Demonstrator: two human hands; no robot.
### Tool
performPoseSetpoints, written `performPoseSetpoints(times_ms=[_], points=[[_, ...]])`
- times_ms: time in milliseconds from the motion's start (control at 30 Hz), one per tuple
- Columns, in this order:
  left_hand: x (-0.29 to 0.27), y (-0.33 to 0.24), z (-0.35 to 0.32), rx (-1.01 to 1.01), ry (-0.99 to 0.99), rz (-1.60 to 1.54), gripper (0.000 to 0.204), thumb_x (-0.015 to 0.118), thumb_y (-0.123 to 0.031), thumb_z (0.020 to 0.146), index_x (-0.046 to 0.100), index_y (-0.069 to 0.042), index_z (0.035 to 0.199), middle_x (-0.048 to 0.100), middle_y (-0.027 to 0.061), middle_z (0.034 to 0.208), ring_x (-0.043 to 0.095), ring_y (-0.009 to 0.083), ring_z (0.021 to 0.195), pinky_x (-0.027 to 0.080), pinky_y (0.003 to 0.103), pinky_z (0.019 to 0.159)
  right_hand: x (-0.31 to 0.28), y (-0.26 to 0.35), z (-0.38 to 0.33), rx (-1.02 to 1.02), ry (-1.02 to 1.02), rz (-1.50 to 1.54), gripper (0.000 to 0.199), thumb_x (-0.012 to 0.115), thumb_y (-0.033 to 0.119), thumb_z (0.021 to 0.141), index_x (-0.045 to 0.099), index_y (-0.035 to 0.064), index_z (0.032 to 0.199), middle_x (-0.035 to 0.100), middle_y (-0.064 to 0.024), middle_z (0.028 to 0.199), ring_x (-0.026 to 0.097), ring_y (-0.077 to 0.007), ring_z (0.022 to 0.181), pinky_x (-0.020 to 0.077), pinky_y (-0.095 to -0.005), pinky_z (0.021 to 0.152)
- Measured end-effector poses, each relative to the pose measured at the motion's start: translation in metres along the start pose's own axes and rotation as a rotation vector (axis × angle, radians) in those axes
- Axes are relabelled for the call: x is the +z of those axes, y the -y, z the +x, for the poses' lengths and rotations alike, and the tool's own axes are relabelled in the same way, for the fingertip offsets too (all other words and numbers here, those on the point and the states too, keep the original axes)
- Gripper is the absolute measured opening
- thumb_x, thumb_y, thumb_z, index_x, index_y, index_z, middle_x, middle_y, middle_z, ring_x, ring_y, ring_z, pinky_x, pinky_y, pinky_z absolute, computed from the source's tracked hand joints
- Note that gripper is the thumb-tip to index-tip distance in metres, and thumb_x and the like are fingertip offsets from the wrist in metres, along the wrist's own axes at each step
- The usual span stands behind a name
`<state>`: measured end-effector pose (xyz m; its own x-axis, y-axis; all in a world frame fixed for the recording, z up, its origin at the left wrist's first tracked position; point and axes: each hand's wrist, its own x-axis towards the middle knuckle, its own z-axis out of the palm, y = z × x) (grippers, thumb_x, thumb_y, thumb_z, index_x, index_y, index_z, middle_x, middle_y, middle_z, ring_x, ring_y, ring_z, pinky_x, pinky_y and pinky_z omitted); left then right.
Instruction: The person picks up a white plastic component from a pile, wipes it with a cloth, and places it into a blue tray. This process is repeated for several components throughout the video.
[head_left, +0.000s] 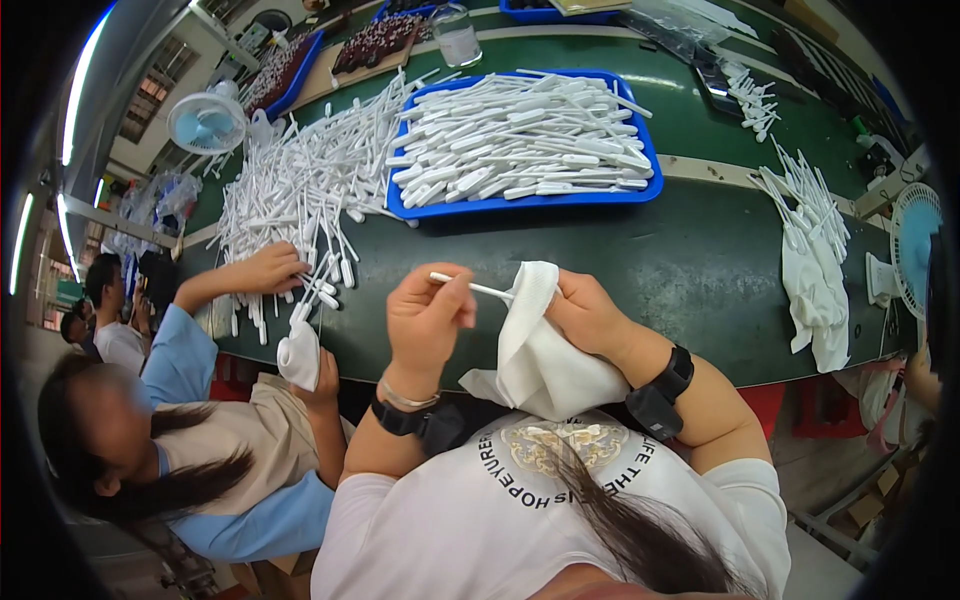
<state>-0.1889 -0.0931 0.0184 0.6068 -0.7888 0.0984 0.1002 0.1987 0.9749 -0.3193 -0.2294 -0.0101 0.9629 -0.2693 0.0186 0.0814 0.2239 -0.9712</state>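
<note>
My left hand (pixel 430 312) pinches one end of a thin white plastic stick (pixel 487 290) in front of my chest. The stick's other end goes into the folds of a white cloth (pixel 545 365). Closed on the upper part of that cloth is my right hand (pixel 592 315), and the rest of the cloth hangs down over my shirt. Beyond my hands, a blue tray (pixel 530 204) is heaped with similar white sticks, each with one thicker end. To its left, a loose pile of the same sticks (pixel 290 180) spreads over the green table (pixel 600 265).
At my left, a co-worker's hand (pixel 272 268) reaches into the loose pile, while their other hand holds a white cloth (pixel 298 358). More sticks lie with a cloth (pixel 818 290) at the right. Fans (pixel 207 124) stand on both sides; a clear jar (pixel 458 38) is at the back.
</note>
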Motion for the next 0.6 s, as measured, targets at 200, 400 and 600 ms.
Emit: performPoseSetpoints(times_ms=[200, 400, 600], points=[[-0.032, -0.010, 0.027, -0.054, -0.014, -0.210, 0.011, 0.053, -0.008, 0.084, 0.054, 0.000, 0.092, 0.056, 0.0071, 0.067, 0.054, 0.0134, 0.055, 0.044, 0.021, 0.048, -0.012, 0.010, 0.002, -0.043, -0.175, 0.057, 0.022, 0.042, 0.015, 0.091, 0.054, 0.0005, 0.103, 0.060, -0.0057, 0.089, 0.056, -0.0111, 0.085, 0.0457, -0.0247, 0.074], [-0.027, -0.017, 0.092, -0.091, -0.068, -0.393, 0.014, 0.053, -0.011, 0.085, 0.053, -0.001, 0.095, 0.059, 0.0107, 0.079, 0.058, 0.0177, 0.068, 0.046, 0.025, 0.056, -0.012, 0.005, 0.006, 0.039, -0.165, 0.309, 0.022, 0.044, 0.016, 0.091, 0.054, 0.0016, 0.103, 0.060, -0.0045, 0.090, 0.056, -0.0097, 0.082, 0.0456, -0.0230, 0.072], [0.018, -0.007, 0.160, -0.153, 0.039, -0.160, 0.021, 0.050, -0.010, 0.086, 0.046, -0.001, 0.104, 0.058, 0.0142, 0.089, 0.060, 0.0221, 0.076, 0.051, 0.029, 0.064, 0.000, 0.008, 0.006, 0.149, -0.081, 0.029, 0.022, 0.044, 0.015, 0.090, 0.056, 0.0017, 0.101, 0.061, -0.0030, 0.090, 0.056, -0.0086, 0.080, 0.0456, -0.0233, 0.071]])
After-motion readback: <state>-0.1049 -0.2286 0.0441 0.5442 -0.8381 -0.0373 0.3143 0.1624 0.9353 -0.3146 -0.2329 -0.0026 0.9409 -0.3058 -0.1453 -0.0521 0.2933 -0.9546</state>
